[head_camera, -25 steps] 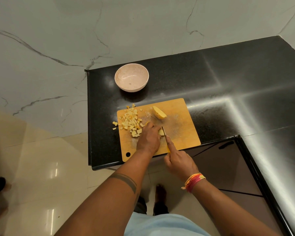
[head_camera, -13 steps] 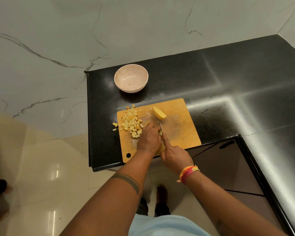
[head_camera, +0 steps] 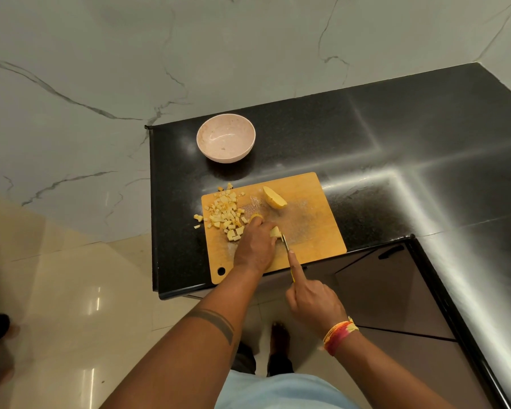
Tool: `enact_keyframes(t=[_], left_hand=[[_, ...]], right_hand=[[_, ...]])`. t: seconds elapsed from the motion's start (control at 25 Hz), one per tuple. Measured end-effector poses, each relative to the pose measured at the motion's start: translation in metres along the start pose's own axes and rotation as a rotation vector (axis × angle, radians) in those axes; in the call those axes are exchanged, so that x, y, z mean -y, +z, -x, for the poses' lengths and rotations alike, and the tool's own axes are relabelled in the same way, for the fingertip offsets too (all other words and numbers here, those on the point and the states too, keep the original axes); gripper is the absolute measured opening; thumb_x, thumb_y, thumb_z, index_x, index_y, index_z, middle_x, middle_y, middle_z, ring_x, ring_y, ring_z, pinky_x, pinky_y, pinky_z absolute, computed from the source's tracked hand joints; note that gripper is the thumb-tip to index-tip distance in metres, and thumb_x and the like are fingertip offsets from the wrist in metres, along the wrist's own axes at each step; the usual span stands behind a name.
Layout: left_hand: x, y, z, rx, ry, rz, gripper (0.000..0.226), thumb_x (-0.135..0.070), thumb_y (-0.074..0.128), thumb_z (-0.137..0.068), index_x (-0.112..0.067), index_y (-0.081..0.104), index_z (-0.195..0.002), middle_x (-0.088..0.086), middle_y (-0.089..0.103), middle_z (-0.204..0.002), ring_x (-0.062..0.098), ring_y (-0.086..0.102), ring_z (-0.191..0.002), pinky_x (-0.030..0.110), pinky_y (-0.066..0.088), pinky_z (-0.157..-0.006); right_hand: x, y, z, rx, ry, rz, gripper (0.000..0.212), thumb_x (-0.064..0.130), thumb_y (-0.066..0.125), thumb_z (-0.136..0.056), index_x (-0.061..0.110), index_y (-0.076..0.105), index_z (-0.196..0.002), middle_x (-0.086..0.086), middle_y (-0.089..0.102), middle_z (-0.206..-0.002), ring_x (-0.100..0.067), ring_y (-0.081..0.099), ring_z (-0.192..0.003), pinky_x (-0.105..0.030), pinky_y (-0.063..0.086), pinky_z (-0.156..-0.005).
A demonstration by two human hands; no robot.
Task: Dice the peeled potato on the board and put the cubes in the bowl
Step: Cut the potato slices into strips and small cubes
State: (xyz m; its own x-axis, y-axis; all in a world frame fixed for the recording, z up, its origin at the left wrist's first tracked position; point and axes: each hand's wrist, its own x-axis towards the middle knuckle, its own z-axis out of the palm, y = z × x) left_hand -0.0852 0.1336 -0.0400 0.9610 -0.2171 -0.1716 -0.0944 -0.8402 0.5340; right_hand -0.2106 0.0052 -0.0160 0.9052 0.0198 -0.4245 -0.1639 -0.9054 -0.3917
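Fingers: left hand is curling its fingers down over a potato piece, clamped on it; right hand is wrapping round a yellow knife handle, its forefinger lying straight along the back of the knife.
Blade: it is sitting just right of the left fingertips, touching or nearly touching the held piece; which one cannot be told.
Cubes: a loose heap of cubes is lying just left of the left fingers on the cutting board; a few are straying off its left edge onto the counter.
Uncut part: a potato wedge is waiting beyond the fingers, apart from them.
Bowl: the bowl is standing well beyond the fingers, holding no cubes.
Doing it well: probably keeping the left fingertips tucked back while the knuckles are guiding the blade, slicing straight down in even steps, and pressing the piece flat so it is not rolling.
Progress: dicing is looking roughly half done; nothing is being moved to the bowl yet.
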Motion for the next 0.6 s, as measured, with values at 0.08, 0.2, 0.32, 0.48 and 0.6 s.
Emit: enact_keyframes(t=[0.08,0.2,0.32,0.48,0.6], left_hand=[[0.002,0.001,0.001,-0.006,-0.002,0.007,0.036,-0.015,0.063,-0.097,-0.016,0.063,-0.133,0.004,0.053,-0.124,0.024,0.050,-0.120,0.035,0.046,-0.102],[0.000,0.001,0.001,-0.016,-0.011,0.011,0.035,-0.014,0.062,-0.097,-0.017,0.064,-0.132,0.004,0.054,-0.122,0.024,0.051,-0.118,0.037,0.048,-0.100],[0.000,-0.001,-0.001,-0.009,-0.008,0.008,0.031,-0.015,0.061,-0.098,-0.016,0.064,-0.129,0.005,0.054,-0.117,0.026,0.053,-0.114,0.040,0.050,-0.095],[-0.002,-0.004,-0.001,-0.021,-0.003,0.014,0.027,-0.016,0.061,-0.098,-0.016,0.066,-0.125,0.006,0.055,-0.116,0.026,0.054,-0.111,0.039,0.050,-0.092],[-0.005,-0.004,-0.001,-0.027,-0.009,0.006,0.028,-0.014,0.060,-0.098,-0.015,0.067,-0.125,0.005,0.055,-0.119,0.024,0.055,-0.112,0.036,0.051,-0.093]], right_hand=[[0.005,-0.004,-0.009,-0.007,0.012,-0.018,0.081,0.027,0.038,-0.098,0.029,-0.013,-0.161,0.004,0.049,-0.061,-0.019,0.047,-0.051,-0.036,0.038,-0.055],[0.011,-0.011,-0.026,0.006,0.015,-0.027,0.080,0.027,0.039,-0.099,0.030,-0.012,-0.161,0.001,0.053,-0.065,-0.020,0.048,-0.052,-0.036,0.038,-0.057],[0.016,-0.012,-0.040,0.010,0.008,-0.035,0.079,0.029,0.039,-0.099,0.030,-0.008,-0.162,-0.005,0.059,-0.071,-0.025,0.055,-0.058,-0.037,0.043,-0.058],[0.019,-0.011,-0.049,0.029,0.013,-0.029,0.078,0.029,0.038,-0.100,0.027,-0.008,-0.162,-0.003,0.054,-0.066,-0.022,0.052,-0.055,-0.036,0.041,-0.056],[0.017,-0.009,-0.045,0.034,0.021,-0.011,0.078,0.030,0.037,-0.100,0.027,-0.009,-0.162,-0.003,0.053,-0.066,-0.021,0.049,-0.054,-0.036,0.041,-0.057]])
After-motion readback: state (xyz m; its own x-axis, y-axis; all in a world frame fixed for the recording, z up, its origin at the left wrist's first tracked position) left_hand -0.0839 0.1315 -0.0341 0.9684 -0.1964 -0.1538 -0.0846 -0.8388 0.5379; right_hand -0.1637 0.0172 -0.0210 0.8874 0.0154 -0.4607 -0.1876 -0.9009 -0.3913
